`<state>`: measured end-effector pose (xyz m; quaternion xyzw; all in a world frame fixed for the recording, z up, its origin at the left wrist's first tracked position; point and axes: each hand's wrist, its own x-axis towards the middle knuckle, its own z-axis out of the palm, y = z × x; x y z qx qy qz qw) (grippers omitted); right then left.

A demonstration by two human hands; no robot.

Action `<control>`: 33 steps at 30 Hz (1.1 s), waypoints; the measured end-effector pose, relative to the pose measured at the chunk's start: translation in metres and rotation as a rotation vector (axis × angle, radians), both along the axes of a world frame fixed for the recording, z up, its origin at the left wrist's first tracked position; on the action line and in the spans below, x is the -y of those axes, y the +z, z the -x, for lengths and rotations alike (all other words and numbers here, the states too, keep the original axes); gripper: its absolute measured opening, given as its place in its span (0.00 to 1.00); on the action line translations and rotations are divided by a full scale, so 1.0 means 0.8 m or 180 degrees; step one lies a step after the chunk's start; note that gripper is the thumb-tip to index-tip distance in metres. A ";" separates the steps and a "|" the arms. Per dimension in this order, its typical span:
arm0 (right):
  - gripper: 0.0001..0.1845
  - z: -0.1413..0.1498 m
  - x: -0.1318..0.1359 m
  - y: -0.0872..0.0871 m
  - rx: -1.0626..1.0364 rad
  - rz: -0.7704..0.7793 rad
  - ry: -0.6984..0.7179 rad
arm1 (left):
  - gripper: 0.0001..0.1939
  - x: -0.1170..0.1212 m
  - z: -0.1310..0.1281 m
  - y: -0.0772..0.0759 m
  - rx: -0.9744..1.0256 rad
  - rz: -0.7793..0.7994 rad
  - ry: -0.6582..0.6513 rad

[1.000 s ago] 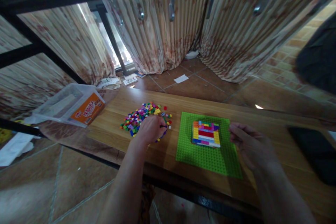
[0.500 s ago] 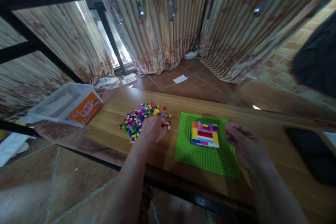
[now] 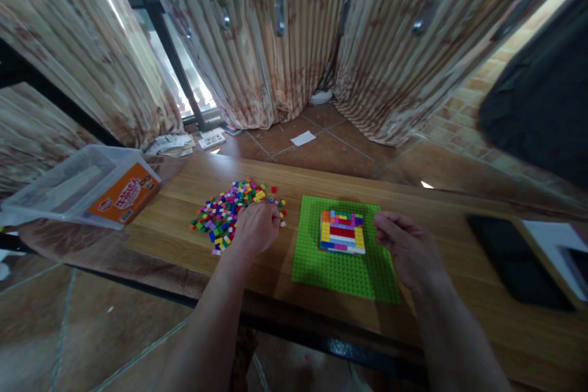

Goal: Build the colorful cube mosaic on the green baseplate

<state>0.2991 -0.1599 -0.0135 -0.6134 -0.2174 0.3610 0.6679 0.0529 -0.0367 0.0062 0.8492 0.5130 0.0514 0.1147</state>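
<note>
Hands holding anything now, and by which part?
Cannot tell: the left hand is curled at the brick pile, the right hand near the green baseplate; neither grip shows clearly.

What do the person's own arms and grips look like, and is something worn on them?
The left forearm and right forearm show no sleeve. The left grip and right grip are human hands without gloves. No watch, bracelet or cable is visible; blur may hide small markings.

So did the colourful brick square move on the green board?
No. The brick square sits in the same spot on the green board; only the camera's view shifted a bit.
</note>
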 end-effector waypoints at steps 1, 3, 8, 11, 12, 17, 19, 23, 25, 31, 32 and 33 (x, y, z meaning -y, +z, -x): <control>0.16 0.000 0.000 0.000 -0.0005 0.0000 -0.0007 | 0.10 -0.001 0.002 0.000 0.0009 0.0033 -0.0034; 0.17 0.000 0.000 0.001 -0.0053 0.0009 -0.0042 | 0.10 -0.002 0.006 0.000 0.0027 0.0101 -0.0098; 0.17 0.000 -0.001 0.001 -0.0127 0.0054 -0.0080 | 0.11 -0.003 0.011 0.003 0.0020 0.0285 -0.0165; 0.18 -0.001 -0.001 0.000 -0.0103 0.0086 -0.0064 | 0.10 -0.001 0.010 0.005 0.0001 0.0320 -0.0182; 0.18 -0.001 -0.001 0.000 -0.0087 0.0092 -0.0069 | 0.10 0.000 0.009 0.006 -0.0014 0.0308 -0.0171; 0.17 0.000 -0.001 -0.003 0.0045 0.0051 -0.0028 | 0.10 0.007 0.001 0.010 -0.0085 0.0170 -0.0019; 0.16 0.000 -0.001 -0.003 0.0064 0.0040 -0.0007 | 0.10 0.010 -0.001 0.008 -0.0090 0.0138 0.0009; 0.17 0.000 -0.002 -0.003 -0.0048 0.0068 -0.0027 | 0.11 0.008 0.002 0.002 -0.0005 0.0023 -0.0032; 0.18 0.000 -0.003 -0.002 -0.0078 0.0088 -0.0061 | 0.10 0.003 0.006 0.000 0.0140 -0.0004 -0.0049; 0.12 0.014 -0.002 0.015 0.0384 -0.0184 0.0072 | 0.07 0.004 -0.003 0.014 0.1859 0.0444 -0.0577; 0.11 0.020 -0.001 0.020 0.0496 -0.0254 0.0199 | 0.07 0.010 -0.009 0.017 0.2153 0.0574 -0.0640; 0.10 0.028 0.000 0.025 0.0564 -0.0327 0.0324 | 0.08 0.017 -0.016 0.018 0.2391 0.0695 -0.0677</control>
